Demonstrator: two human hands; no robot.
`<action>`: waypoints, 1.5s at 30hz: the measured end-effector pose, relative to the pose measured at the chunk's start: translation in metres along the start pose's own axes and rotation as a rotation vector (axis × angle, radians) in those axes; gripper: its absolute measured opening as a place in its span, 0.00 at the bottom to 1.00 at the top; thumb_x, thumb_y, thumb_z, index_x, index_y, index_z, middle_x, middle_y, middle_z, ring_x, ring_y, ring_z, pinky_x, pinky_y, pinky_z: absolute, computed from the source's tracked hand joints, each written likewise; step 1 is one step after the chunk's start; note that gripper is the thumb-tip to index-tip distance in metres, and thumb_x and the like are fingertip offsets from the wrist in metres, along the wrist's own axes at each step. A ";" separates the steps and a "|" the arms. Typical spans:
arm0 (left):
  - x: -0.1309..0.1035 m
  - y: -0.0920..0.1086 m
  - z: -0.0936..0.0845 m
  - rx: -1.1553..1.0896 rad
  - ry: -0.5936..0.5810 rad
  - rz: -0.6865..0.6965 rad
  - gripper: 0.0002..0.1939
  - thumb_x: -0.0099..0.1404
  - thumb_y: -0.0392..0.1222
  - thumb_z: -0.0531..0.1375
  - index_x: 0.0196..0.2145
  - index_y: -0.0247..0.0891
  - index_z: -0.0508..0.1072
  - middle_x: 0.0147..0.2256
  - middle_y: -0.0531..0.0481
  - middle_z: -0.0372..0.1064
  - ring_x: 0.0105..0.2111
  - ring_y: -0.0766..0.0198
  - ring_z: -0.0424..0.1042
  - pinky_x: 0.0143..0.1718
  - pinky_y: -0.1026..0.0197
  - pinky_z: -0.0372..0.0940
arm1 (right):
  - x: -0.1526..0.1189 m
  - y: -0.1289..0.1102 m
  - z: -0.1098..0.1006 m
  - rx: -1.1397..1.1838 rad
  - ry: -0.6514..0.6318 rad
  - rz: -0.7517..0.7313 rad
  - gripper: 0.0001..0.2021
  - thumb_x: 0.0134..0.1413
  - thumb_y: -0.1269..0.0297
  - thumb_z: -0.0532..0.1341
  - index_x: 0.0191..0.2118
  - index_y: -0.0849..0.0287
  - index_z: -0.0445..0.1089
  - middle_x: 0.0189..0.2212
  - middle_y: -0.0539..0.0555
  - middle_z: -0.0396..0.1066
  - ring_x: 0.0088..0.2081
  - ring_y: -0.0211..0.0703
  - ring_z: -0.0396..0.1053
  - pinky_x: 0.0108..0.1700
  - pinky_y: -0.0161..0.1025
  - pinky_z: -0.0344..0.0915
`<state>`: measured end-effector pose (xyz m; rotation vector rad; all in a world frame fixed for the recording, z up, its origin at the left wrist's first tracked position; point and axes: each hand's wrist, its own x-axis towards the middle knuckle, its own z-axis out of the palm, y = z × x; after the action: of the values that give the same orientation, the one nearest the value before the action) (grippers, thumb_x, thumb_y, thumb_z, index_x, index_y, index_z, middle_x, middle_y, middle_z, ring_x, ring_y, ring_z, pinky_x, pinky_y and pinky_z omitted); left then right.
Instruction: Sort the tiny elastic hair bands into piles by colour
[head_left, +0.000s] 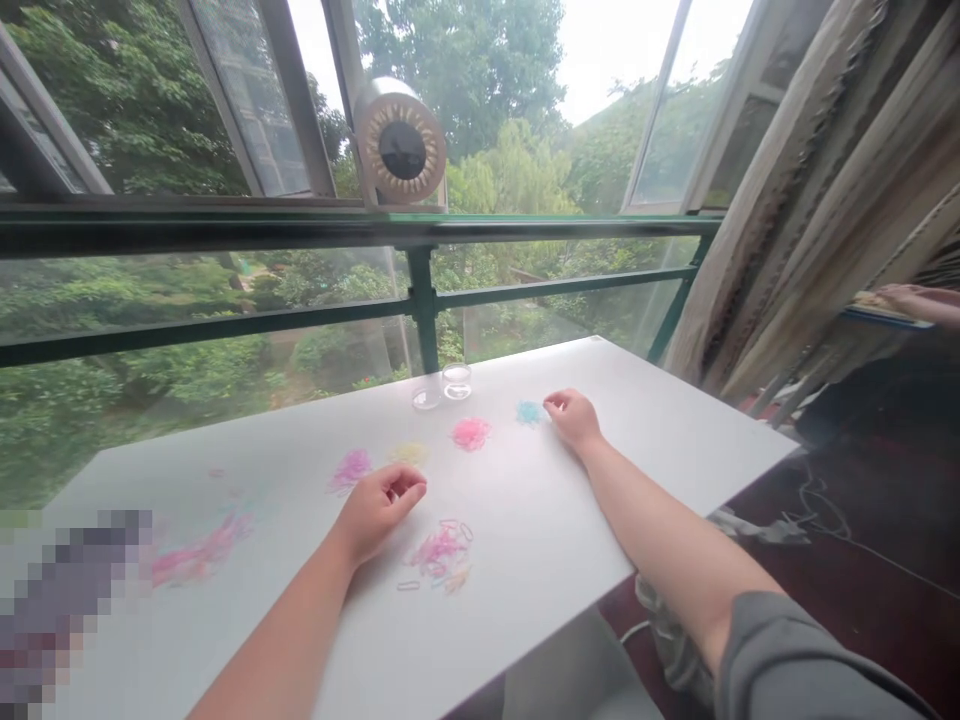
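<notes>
Small coloured clips lie in piles on the white table (525,530). My left hand (381,510) hovers by the purple pile (352,467) and the pale yellow pile (409,455), its fingers curled into a pinch; what they hold, if anything, is too small to tell. Just below and right of it is a mixed pile (441,550), mostly pink. Beside the light blue pile (529,411), on its right, is my right hand (574,415), thumb and fingertips together, contents not visible. Between the hands and farther back sits a red-pink pile (470,433).
A clear round container (456,380) and a low clear piece (425,398) stand at the back edge. Scattered pink clips (199,550) lie at the left. Behind the table are a green railing (424,300) and windows; curtains (795,200) and another person's hand (915,300) are at right.
</notes>
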<state>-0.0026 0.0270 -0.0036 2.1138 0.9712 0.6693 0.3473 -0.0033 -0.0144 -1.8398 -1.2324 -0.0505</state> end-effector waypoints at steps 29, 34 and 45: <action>0.001 -0.005 0.003 -0.020 0.037 -0.004 0.14 0.58 0.50 0.56 0.32 0.37 0.73 0.25 0.51 0.68 0.23 0.68 0.61 0.24 0.65 0.57 | 0.010 0.043 0.008 0.243 0.163 0.234 0.15 0.46 0.64 0.51 0.36 0.62 0.72 0.37 0.59 0.73 0.38 0.47 0.70 0.45 0.45 0.63; 0.001 -0.004 0.003 -0.035 0.046 0.005 0.12 0.58 0.48 0.57 0.32 0.37 0.73 0.25 0.51 0.69 0.23 0.68 0.62 0.24 0.65 0.57 | 0.007 0.038 0.017 0.323 0.081 0.201 0.14 0.46 0.66 0.51 0.36 0.61 0.70 0.36 0.57 0.74 0.33 0.43 0.72 0.42 0.44 0.66; 0.003 0.002 0.003 0.014 0.043 0.000 0.12 0.57 0.47 0.58 0.32 0.35 0.74 0.25 0.51 0.70 0.25 0.67 0.65 0.28 0.64 0.60 | -0.004 0.011 0.000 0.282 0.223 0.168 0.10 0.46 0.67 0.54 0.35 0.62 0.67 0.28 0.53 0.69 0.27 0.39 0.67 0.33 0.38 0.64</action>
<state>0.0018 0.0273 -0.0038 2.1194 1.0019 0.7127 0.3534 -0.0076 -0.0235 -1.6352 -0.8802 0.0110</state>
